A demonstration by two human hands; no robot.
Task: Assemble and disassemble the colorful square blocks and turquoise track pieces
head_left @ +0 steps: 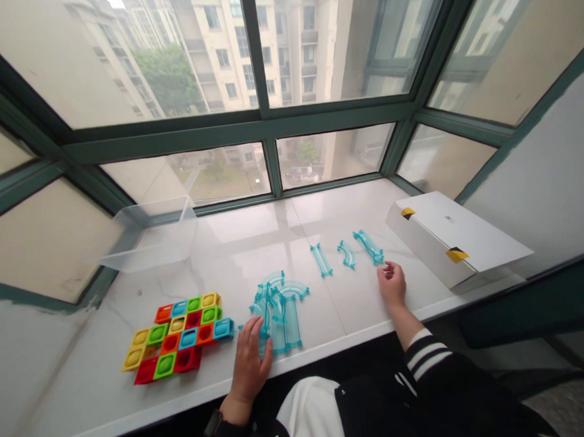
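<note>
My left hand (251, 356) is at the near edge of the white tabletop, fingers apart, its fingertips at the left side of a pile of translucent blue track pieces (291, 321). Curved and straight pieces overlap in that pile. Farther right, my right hand (392, 283) rests on the surface with its fingers curled in, and no piece shows between them. Just beyond it lies a long sloped track piece (369, 247). To the left of that piece are a short curved track piece (346, 255) and a straight track piece (321, 260), set apart in a loose row.
Colourful square blocks (188, 337) in red, yellow, green and blue sit together at the left. Behind them stands a clear plastic bin (150, 243). A white box (458, 234) with yellow-and-black tabs is at the right. Green-framed windows (238, 139) border the back.
</note>
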